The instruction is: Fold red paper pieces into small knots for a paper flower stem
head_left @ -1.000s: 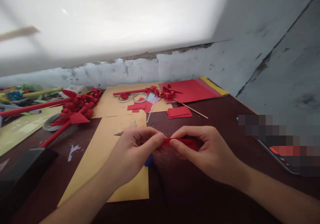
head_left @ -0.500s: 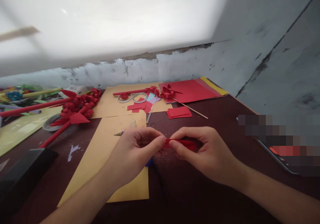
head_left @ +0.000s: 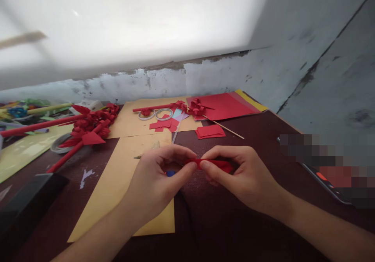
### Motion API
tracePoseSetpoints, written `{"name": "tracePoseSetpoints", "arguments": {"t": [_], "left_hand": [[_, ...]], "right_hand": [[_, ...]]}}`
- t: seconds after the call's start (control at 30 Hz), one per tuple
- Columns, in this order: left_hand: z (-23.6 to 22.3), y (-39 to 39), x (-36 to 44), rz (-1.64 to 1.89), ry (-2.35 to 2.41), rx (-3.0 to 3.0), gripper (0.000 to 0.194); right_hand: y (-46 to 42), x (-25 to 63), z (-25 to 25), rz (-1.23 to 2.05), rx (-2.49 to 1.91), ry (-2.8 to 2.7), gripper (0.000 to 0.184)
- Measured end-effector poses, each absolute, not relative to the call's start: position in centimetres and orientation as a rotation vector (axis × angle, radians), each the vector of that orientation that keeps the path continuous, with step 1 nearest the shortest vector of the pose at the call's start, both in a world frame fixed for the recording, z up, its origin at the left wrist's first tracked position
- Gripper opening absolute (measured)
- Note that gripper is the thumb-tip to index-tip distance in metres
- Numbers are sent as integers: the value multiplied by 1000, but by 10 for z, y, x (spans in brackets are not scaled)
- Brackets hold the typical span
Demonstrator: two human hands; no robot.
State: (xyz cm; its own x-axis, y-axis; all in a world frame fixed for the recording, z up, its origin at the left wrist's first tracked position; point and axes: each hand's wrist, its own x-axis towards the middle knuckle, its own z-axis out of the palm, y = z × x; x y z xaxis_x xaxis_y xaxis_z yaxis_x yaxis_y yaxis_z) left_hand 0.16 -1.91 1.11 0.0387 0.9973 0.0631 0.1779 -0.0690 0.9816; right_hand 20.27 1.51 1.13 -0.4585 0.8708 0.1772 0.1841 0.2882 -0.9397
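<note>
A small piece of red paper, folded or rolled narrow, is held between both hands above the dark table. My left hand pinches its left end between thumb and fingers. Closed on the right part is my right hand, whose fingers hide some of it. Behind my left hand lies a glue gun, mostly covered, with its metal tip and a bit of blue showing. Just beyond the hands is a small stack of red paper rectangles.
Red paper flowers on stems lie at left, beside a tape roll and a black box. Yellow sheets cover part of the table. Farther back are tape rings, a wooden stick and red sheets. A phone lies at right.
Both hands have shifted slightly, the left a little up and to the right along the red paper. More blue of the glue gun shows inside the left hand's curl.
</note>
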Motion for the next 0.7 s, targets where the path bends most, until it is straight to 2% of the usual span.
{"name": "tracePoseSetpoints", "arguments": {"t": [0.1, 0.3, 0.53, 0.7], "left_hand": [[9, -19, 5, 1207, 1253, 1359, 9], [5, -22, 10, 1386, 1188, 1261, 24], [12, -28, 16, 1398, 1403, 1322, 15], [12, -25, 12, 1388, 1232, 1200, 15]], "right_hand": [[15, 202, 11, 1229, -937, -1807, 8], [13, 200, 10, 1182, -937, -1771, 9], [11, 199, 10, 1087, -936, -1761, 6], [8, 200, 12, 983, -914, -1797, 7]]}}
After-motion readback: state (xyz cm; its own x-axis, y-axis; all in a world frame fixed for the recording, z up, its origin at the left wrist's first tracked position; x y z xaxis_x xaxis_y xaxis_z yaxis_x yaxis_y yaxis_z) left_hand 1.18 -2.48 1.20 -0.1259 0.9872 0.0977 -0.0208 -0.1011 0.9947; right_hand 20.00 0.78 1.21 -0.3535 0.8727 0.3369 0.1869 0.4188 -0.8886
